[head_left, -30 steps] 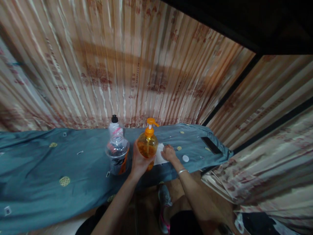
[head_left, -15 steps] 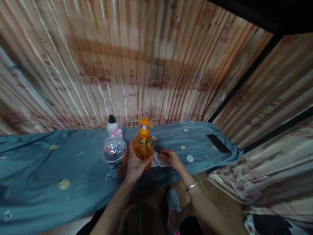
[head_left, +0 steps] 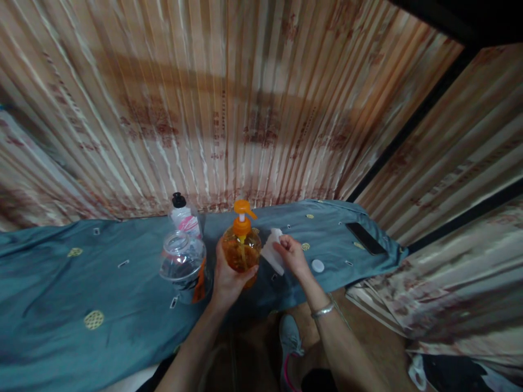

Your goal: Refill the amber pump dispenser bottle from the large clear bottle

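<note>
Here the left hand [head_left: 227,277] is clamped round one orange pump bottle [head_left: 242,247] standing on the blue cloth [head_left: 102,283]; the right hand [head_left: 291,255] pinches one white tissue [head_left: 273,252] beside it. Two other bottles [head_left: 183,261] stand left; their labels are unreadable.

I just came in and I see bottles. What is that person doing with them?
The person's left hand holds an orange pump bottle upright on a table with a blue cloth. The right hand holds a white cloth lifted beside the bottle. A clear bottle and a black-capped bottle stand to the left; a white cap and a phone lie on the right.
</note>
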`<state>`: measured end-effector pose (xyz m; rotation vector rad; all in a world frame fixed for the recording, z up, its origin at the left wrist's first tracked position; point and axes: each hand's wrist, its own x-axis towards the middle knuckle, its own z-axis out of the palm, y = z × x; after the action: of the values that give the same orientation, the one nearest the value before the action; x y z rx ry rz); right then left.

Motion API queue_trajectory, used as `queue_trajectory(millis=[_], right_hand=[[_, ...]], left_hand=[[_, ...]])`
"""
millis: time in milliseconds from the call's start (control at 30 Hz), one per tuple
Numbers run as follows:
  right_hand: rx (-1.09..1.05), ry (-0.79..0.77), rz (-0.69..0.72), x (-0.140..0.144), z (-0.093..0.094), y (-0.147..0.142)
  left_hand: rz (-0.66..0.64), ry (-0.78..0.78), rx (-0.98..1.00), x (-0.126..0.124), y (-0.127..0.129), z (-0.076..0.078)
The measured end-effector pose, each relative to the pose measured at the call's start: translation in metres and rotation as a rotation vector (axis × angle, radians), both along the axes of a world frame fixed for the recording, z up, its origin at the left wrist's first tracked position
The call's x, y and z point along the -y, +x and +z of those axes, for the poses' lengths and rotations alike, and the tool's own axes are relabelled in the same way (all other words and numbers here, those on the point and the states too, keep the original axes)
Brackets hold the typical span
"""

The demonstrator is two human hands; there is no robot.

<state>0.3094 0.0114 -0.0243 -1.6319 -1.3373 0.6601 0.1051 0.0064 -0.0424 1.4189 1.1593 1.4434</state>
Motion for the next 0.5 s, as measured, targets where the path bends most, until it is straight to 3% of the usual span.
queue_trajectory(millis=[133,200,300,367,500], right_hand=[[-0.158,0.123,0.039,0.011,0.036,-0.019],[-0.323,0.267,0.123,0.017,0.055,-0.032],[-0.322,0.369,0.226,0.018,0.075,-0.048],[-0.273,0.318,0.257,0.015,0.076,-0.054],[-0.223,0.227,0.194,0.019,0.06,-0.058]], left_hand=[[-0.053,-0.002,0.017,0.001,0.011,-0.003],[-0.069,-0.002,0.027,0.001,0.013,-0.003],[-0.074,0.001,0.037,0.0,0.012,-0.004],[-0.076,0.004,0.036,0.0,0.01,-0.004],[-0.085,0.016,0.012,0.002,0.011,-0.005]])
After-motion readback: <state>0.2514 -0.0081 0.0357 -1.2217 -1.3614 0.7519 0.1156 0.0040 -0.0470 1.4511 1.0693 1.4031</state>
